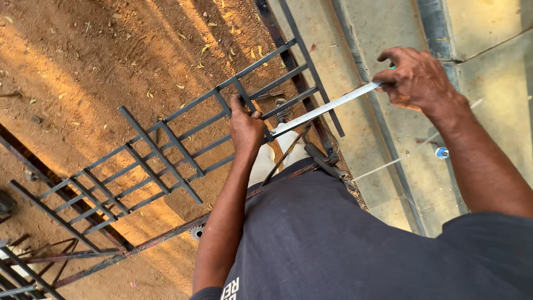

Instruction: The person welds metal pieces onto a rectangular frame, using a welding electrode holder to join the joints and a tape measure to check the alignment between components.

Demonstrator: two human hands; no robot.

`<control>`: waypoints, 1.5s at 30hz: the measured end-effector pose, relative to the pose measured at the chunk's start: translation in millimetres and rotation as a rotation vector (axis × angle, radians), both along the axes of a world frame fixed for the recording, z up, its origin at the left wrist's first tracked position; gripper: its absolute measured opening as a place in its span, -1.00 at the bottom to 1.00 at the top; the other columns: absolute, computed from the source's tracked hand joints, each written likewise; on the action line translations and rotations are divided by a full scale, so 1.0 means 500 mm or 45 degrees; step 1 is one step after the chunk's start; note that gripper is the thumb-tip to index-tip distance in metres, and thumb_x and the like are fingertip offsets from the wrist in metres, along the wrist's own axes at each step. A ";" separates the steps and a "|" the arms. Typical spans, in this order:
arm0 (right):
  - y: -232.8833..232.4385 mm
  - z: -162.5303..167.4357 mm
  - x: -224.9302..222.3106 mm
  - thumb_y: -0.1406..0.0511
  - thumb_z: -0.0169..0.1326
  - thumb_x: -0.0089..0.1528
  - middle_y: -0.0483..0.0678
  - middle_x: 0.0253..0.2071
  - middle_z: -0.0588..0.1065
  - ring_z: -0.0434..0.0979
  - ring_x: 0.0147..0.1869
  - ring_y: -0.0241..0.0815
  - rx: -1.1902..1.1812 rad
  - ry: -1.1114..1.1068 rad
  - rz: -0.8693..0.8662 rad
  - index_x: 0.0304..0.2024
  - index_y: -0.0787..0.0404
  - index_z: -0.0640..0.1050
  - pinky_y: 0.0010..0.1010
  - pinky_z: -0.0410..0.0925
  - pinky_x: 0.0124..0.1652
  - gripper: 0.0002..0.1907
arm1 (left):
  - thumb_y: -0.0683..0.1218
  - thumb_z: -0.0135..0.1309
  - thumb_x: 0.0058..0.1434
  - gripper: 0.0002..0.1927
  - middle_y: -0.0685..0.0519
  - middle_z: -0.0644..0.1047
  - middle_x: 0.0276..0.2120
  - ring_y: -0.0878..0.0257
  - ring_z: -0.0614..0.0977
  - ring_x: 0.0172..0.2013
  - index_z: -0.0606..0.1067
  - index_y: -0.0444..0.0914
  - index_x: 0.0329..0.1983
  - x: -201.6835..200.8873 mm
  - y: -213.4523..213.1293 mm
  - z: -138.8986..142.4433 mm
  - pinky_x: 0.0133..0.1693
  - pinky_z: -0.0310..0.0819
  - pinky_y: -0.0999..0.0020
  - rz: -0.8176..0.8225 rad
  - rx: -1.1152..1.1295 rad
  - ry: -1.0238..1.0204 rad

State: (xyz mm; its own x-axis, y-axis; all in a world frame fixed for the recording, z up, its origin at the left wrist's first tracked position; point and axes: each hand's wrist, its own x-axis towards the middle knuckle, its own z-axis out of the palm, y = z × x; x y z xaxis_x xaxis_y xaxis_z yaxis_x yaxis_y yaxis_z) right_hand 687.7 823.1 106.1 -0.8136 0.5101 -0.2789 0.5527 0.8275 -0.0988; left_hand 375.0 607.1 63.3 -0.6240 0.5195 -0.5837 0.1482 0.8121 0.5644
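The left hand (246,125) has its fingers curled round a bar of the grille (166,150), pinning one end of a steel rule (325,107) there. The right hand (416,78) pinches the rule's far end, fingers closed on it, out over the concrete (388,139). So the rule lies stretched along the grille's upper bars, a measurement seemingly under way; no marks on the metal can be made out. The grille rests tilted on a dark frame (161,236) above bare soil (83,61). No containers are visible.
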 end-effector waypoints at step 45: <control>-0.028 0.058 0.006 0.15 0.16 0.37 -0.12 -0.04 0.60 0.60 -0.13 -0.26 -0.112 0.085 0.005 0.07 0.00 0.67 -0.46 0.54 -0.10 -0.74 | -0.25 0.15 0.19 -0.39 -0.05 0.65 -0.12 0.09 0.74 -0.29 0.27 -0.19 0.31 0.011 0.037 0.030 -0.31 0.65 0.14 -0.034 -0.142 0.061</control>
State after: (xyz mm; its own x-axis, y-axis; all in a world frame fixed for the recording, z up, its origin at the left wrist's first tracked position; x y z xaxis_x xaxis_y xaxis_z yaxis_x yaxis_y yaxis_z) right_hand 690.7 809.1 135.0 -0.8338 0.4829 -0.2675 0.5394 0.8160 -0.2081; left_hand 380.6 625.8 78.4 -0.6394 0.4698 -0.6086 0.1950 0.8648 0.4627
